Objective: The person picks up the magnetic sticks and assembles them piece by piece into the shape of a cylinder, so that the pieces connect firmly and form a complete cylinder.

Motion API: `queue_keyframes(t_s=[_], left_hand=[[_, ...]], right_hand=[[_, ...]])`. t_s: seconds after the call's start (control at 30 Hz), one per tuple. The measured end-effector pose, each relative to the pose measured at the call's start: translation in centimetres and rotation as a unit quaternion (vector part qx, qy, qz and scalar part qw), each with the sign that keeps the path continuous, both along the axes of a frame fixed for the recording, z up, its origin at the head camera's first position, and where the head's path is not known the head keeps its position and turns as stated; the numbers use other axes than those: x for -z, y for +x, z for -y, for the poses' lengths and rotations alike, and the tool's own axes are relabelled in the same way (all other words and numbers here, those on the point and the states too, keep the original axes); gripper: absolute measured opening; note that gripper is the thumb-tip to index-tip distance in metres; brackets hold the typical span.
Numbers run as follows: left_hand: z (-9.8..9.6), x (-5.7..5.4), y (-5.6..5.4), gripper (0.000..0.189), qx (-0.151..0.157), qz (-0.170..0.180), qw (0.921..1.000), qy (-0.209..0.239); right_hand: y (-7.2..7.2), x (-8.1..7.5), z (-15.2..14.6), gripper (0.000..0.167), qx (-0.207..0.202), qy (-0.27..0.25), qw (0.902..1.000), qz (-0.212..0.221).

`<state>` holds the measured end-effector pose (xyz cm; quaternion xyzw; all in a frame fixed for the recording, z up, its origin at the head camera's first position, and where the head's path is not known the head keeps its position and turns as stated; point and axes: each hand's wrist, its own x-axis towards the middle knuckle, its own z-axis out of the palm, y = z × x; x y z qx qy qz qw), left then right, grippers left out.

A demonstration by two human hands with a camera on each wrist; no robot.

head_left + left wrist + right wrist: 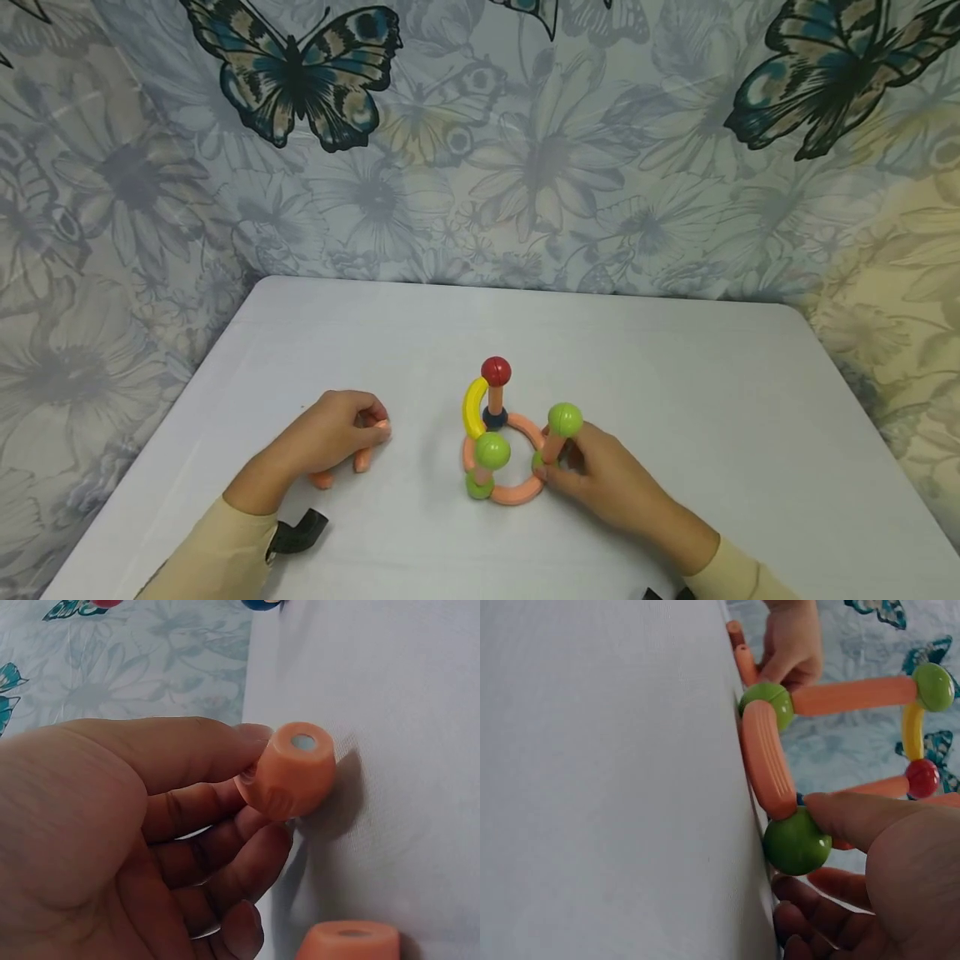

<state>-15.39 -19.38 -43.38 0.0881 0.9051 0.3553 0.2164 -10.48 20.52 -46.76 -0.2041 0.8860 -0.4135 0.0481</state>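
My left hand [330, 433] pinches an orange magnetic rod [296, 772] between thumb and fingers, its end with a silvery disc facing out. Under that hand lie more orange rods [321, 480] on the table. To the right stands a magnetic ball-and-rod structure: a ring of curved orange rods [517, 494] with upright rods on it. A red ball [496, 371] tops the back upright, and a yellow curved rod [472, 408] joins it to a green ball [492, 451]. At the ring's right side, my right hand [611, 479] holds the lower green ball [796, 844] between thumb and fingers.
The white table [675, 367] runs back to a wall covered in butterfly-and-flower cloth [547, 167]. A black bent piece [298, 533] sticks out at the left sleeve, and another dark piece shows by the right sleeve.
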Motion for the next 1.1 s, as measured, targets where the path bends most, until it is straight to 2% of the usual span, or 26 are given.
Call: queue_keyframes(t_s=[0.17, 0.37, 0.6, 0.73, 0.93, 1.1], left_hand=[[-0.4, 0.0, 0.1, 0.005, 0.0, -0.012, 0.9999, 0.0], [-0.9, -0.2, 0.1, 0.015, -0.031, -0.012, 0.9988, 0.036], [-0.7, 0.3, -0.5, 0.024, -0.061, -0.069, 0.9938, 0.062], [-0.8, 0.4, -0.9, 0.029, -0.076, -0.059, 0.9925, 0.076], [-1.3, 0.1, -0.8, 0.034, -0.075, -0.043, 0.9908, 0.104], [-2.2, -0.2, -0.7, 0.05, -0.058, -0.035, 0.9872, 0.144]], right_hand=[[-0.3, -0.1, -0.4, 0.028, 0.013, 0.008, 0.9999, -0.006], [-1.0, -0.1, -0.8, 0.026, 0.026, 0.017, 0.9993, -0.019], [-2.1, -0.1, -1.3, 0.018, 0.046, 0.034, 0.9982, -0.019], [-2.7, -0.1, -1.6, 0.016, 0.055, 0.028, 0.998, -0.013], [-3.7, -0.1, -1.9, 0.022, 0.056, 0.02, 0.9983, -0.002], [-5.0, -0.3, -2.0, 0.021, 0.022, -0.002, 0.9994, 0.025]])
